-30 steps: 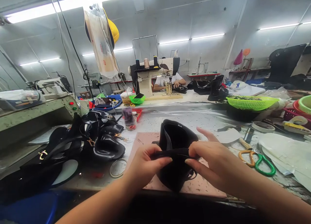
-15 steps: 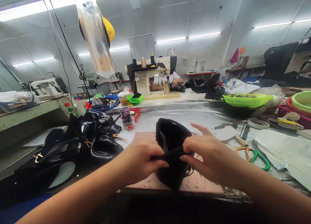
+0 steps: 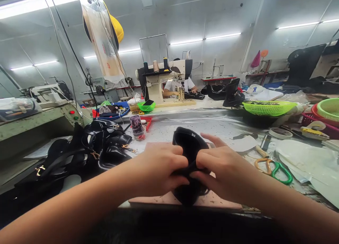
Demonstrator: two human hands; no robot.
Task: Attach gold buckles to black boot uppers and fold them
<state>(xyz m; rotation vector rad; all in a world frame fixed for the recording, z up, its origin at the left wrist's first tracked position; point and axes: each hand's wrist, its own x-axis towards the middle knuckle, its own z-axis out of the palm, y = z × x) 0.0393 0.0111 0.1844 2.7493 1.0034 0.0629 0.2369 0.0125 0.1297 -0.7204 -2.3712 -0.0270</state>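
A black boot upper (image 3: 191, 142) stands in front of me with its opening facing up, over a pinkish board (image 3: 164, 201). My left hand (image 3: 162, 166) pinches the near edge of its opening between thumb and curled fingers. Right beside it, my right hand (image 3: 221, 164) pinches the same edge, its index finger raised and pointing away. The two hands nearly touch at the middle of the edge. A thin loop shows at the upper's right side, partly behind my right hand. The inside of the upper is dark.
Glossy black uppers with gold buckles (image 3: 106, 145) are heaped at left. A phone (image 3: 136, 125) leans on a clear cup. Scissors with orange and green handles (image 3: 282, 173), white sheets (image 3: 312, 162) and a green basket (image 3: 268, 109) lie right. Behind a sewing machine (image 3: 159, 85) sits a co-worker.
My left hand has slid right along the edge, closer to my right hand, and its fingers have curled further over the edge. The upper's opening has narrowed slightly.
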